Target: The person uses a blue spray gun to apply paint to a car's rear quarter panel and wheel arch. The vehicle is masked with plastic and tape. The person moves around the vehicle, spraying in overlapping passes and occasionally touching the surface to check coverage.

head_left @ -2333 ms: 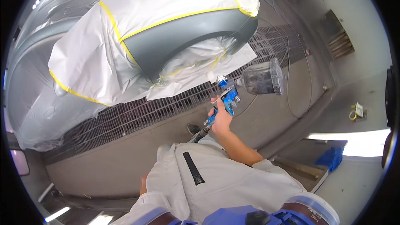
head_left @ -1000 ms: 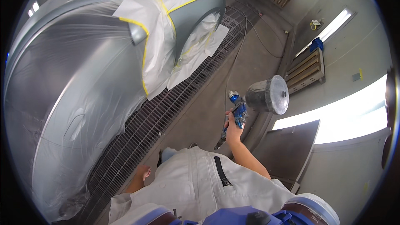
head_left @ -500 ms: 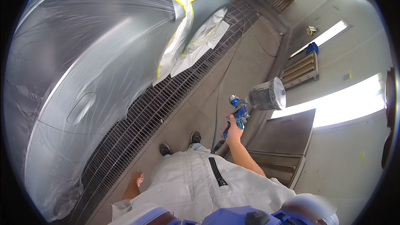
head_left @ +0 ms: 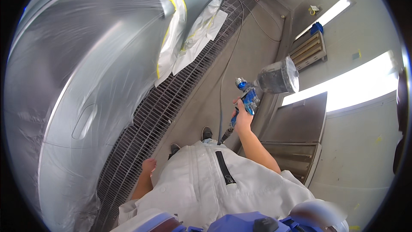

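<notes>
My right hand (head_left: pixel 243 118) is closed round the grip of a blue spray gun (head_left: pixel 249 101). A clouded paint cup (head_left: pixel 279 77) sits on the gun, tilted out to the right. An air hose (head_left: pixel 221 116) joins the gun at the bottom of its handle. Low at my left side hangs my left hand (head_left: pixel 149 166), its fingers curled in with nothing visible in them. Beyond it, to the left, stands a car body (head_left: pixel 86 90) under clear plastic film. White masking paper (head_left: pixel 167 47) edged with yellow tape surrounds a bare grey panel (head_left: pixel 198 4) at the far end.
A floor grating (head_left: pixel 148 114) runs along the car. The hose trails across the concrete floor (head_left: pixel 206 107) toward the far end. On the right, the wall carries bright light panels (head_left: pixel 343 88), a slatted vent (head_left: pixel 309 51) and a dark metal panel (head_left: pixel 298 122).
The car and masking paper have shifted slightly down and left in view. My left hand has swung up and forward. The gun remains in my right hand, its cup slightly higher, and my feet have shifted.
</notes>
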{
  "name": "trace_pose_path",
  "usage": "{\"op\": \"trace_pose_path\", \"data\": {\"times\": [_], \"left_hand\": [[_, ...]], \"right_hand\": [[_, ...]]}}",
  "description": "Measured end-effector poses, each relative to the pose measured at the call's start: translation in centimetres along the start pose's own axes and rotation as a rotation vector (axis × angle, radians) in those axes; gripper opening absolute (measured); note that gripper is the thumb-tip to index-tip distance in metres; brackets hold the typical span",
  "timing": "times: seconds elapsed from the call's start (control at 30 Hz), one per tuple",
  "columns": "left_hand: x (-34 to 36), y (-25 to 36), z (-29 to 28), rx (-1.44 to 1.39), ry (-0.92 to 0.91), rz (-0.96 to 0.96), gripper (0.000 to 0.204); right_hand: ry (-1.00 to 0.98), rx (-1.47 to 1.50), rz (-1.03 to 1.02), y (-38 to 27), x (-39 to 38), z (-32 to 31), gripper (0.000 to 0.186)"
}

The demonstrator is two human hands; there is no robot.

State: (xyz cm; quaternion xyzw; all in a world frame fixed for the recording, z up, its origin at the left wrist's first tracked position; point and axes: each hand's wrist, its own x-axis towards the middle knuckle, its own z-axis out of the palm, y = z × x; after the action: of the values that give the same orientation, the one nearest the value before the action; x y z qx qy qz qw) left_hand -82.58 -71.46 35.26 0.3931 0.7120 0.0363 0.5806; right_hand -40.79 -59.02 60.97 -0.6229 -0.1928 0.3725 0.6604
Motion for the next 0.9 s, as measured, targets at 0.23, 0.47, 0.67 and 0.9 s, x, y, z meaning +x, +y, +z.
{"op": "trace_pose_path", "data": {"times": [0.23,0.47,0.67,0.9], "left_hand": [[-1.5,5.1,-0.5,-0.163,0.087,-0.037,0.013],[-2.3,8.3,-4.4,0.139,0.081,-0.158,0.008],[-3.3,9.9,-3.5,-0.094,0.095,-0.088,0.011],[-5.3,10.7,-3.8,0.192,0.028,0.107,0.015]], "right_hand": [[-0.042,0.091,0.092,1.4,2.0,-0.7,0.017],[-0.002,0.166,0.104,2.7,2.6,-1.2,0.02],[0.005,0.107,0.169,2.6,2.2,-1.5,0.02],[0.037,0.014,0.167,2.6,1.3,-1.7,0.019]]}}
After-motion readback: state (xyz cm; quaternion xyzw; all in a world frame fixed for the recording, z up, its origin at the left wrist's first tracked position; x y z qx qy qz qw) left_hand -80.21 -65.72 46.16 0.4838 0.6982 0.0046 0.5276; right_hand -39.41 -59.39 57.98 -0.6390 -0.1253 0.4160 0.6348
